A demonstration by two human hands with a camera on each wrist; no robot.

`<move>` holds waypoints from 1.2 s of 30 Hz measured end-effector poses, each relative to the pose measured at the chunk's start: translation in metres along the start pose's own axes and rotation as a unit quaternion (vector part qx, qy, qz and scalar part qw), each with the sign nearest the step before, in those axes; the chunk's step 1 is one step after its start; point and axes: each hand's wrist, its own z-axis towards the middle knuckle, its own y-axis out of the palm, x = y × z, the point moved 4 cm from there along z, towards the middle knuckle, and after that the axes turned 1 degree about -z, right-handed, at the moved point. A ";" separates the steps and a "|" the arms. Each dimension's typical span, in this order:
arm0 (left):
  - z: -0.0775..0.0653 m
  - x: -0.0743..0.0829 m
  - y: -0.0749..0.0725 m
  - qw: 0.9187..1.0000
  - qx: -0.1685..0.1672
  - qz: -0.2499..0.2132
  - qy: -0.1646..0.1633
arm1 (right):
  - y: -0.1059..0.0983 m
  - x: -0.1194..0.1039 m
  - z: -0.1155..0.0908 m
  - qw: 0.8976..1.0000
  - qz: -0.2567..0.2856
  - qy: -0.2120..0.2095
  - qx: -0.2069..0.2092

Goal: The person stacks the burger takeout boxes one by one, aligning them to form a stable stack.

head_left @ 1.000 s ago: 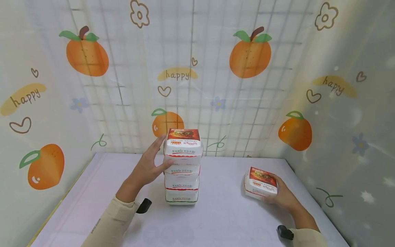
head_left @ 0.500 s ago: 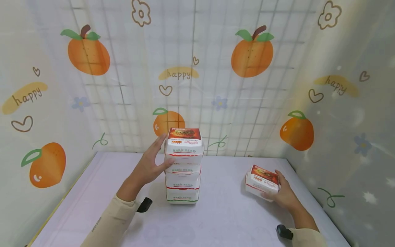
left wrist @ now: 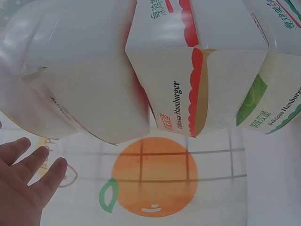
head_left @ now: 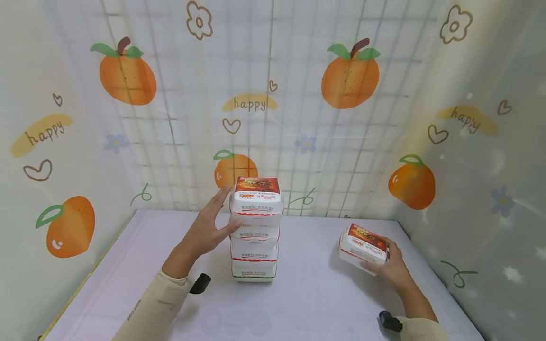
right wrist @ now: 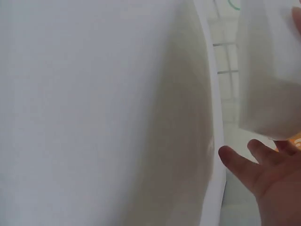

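Several white hamburger boxes (head_left: 254, 253) stand stacked near the middle of the table, the top one (head_left: 257, 203) slightly overhanging those below. My left hand (head_left: 206, 229) is at the upper left of the stack, thumb by the front of the top box and fingers along its side. In the left wrist view, its fingers (left wrist: 40, 172) are straight and spread beside the boxes. At the right, my right hand (head_left: 391, 267) grips another hamburger box (head_left: 362, 246) by its right end, tilted above the table with a shadow below. The right wrist view shows this box (right wrist: 268, 89) close up.
The table (head_left: 307, 298) has a pale lilac-white cover. A translucent curtain (head_left: 290, 61) printed with oranges hangs behind it, over a wire grid, and closes in both sides. A black wrist device (head_left: 199, 284) sits at the left cuff, another (head_left: 390, 321) at the right.
My right hand has raised and tilted its hamburger box a little. The left hand has stayed at the stack. The whole head view has shifted slightly.
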 end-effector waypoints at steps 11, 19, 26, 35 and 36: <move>-0.002 0.001 0.002 1.000 0.002 0.006 -0.011 | -0.007 -0.014 -0.006 0.999 0.004 -0.036 0.028; -0.001 0.002 0.002 1.000 0.003 0.010 -0.009 | -0.012 -0.028 -0.008 0.998 0.028 -0.049 0.041; -0.001 0.002 0.001 1.000 0.003 0.011 -0.019 | -0.014 -0.048 -0.011 0.993 0.067 -0.089 0.043; -0.001 0.002 0.001 1.000 0.008 0.010 -0.016 | -0.014 -0.072 -0.011 0.992 0.035 -0.113 0.041; -0.001 0.001 0.001 1.000 0.008 0.011 -0.016 | -0.014 -0.075 -0.011 0.992 0.028 -0.118 0.040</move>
